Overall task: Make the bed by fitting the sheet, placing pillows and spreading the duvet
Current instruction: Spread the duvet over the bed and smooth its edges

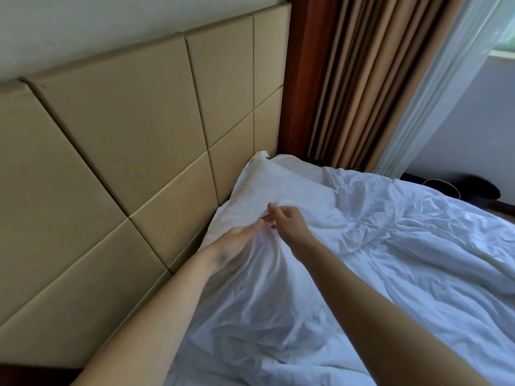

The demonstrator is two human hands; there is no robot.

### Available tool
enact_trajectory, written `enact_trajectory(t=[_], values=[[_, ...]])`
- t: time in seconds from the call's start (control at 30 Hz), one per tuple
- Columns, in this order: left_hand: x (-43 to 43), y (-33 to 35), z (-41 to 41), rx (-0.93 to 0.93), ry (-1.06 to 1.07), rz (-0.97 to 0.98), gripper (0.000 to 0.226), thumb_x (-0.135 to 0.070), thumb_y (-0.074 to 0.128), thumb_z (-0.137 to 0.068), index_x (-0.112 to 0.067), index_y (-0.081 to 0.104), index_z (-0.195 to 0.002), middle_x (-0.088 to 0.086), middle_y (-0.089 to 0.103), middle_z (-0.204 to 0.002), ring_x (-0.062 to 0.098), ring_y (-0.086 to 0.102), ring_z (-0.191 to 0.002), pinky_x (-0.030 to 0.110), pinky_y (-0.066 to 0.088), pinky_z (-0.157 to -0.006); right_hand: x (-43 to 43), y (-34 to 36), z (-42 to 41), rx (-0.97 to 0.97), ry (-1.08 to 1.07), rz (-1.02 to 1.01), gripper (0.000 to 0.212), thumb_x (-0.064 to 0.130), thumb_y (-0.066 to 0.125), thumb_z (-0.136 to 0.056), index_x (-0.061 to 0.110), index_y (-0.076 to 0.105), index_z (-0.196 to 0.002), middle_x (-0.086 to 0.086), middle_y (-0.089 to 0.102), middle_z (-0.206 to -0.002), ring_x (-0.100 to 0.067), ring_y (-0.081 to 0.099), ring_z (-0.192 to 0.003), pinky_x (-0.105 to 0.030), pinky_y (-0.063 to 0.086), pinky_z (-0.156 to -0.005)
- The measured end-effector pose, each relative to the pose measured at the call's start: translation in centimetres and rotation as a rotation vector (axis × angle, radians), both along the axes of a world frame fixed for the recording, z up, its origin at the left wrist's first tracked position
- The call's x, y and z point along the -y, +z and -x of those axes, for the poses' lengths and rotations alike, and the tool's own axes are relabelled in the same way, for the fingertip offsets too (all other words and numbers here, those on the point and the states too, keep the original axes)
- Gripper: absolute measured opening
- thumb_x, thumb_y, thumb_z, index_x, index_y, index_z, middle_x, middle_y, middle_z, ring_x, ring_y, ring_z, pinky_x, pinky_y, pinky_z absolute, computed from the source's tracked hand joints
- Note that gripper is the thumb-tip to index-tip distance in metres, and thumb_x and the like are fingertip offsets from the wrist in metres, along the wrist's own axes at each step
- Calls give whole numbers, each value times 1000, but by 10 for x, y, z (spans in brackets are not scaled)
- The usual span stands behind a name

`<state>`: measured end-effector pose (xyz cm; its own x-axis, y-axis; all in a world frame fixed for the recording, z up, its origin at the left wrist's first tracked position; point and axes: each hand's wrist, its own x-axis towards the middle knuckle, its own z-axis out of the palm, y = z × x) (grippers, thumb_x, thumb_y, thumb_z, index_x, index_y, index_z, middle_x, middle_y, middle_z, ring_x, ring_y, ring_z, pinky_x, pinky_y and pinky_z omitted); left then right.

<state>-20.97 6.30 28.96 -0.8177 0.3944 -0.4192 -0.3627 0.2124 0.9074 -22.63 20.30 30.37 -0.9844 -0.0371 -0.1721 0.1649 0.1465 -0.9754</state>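
Two white pillows lie along the headboard. The far pillow rests flat against the padded panels. The near pillow lies under my arms, its cover creased. My left hand lies with straight fingers on the near pillow's far end, palm against the cloth. My right hand hovers just right of it, thumb and fingers pinching a small fold of white pillow cloth. The crumpled white duvet covers the bed to the right.
A tan padded headboard fills the left side. A dark wood post and brown curtains stand behind the bed corner, with a sheer white curtain beside them. Dark objects sit on the floor beyond the bed.
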Motion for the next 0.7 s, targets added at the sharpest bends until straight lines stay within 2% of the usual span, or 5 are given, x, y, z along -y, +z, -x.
enact_trajectory(t=[0.17,0.27,0.43,0.53,0.7], values=[[7,-6,2,-217,20,228,11,-18,52,-95,-16,62,-100,-8,63,-91,10,59,-92,14,45,-74,7,1,8,89,-66,16,39,18,40,-98,13,62,-66,0,66,-71,-11,58,-67,-23,45,-64],[11,-10,15,-352,77,362,21,-22,48,-97,-10,58,-83,-2,57,-78,13,53,-76,24,40,-67,2,12,14,324,-12,-78,36,25,36,-97,2,59,-82,-9,63,-75,-21,60,-59,-26,48,-57],[2,-15,13,-532,76,393,35,-25,38,-100,-20,44,-66,-7,48,-65,9,48,-65,28,39,-65,3,3,3,641,275,-10,81,72,41,-84,-4,65,-102,-20,70,-97,-28,71,-85,-32,58,-70],[4,-24,3,-563,20,341,32,-26,39,-99,-21,48,-69,-8,52,-68,2,50,-66,22,41,-67,11,-12,6,668,149,73,59,56,48,-89,1,65,-102,-16,71,-95,-26,69,-89,-35,57,-75],[23,-52,-6,-671,124,347,27,-23,38,-96,-11,62,-96,-3,52,-91,8,51,-86,10,38,-78,23,-36,8,592,-217,183,17,11,43,-91,6,56,-81,-13,60,-80,-24,60,-76,-29,49,-57]])
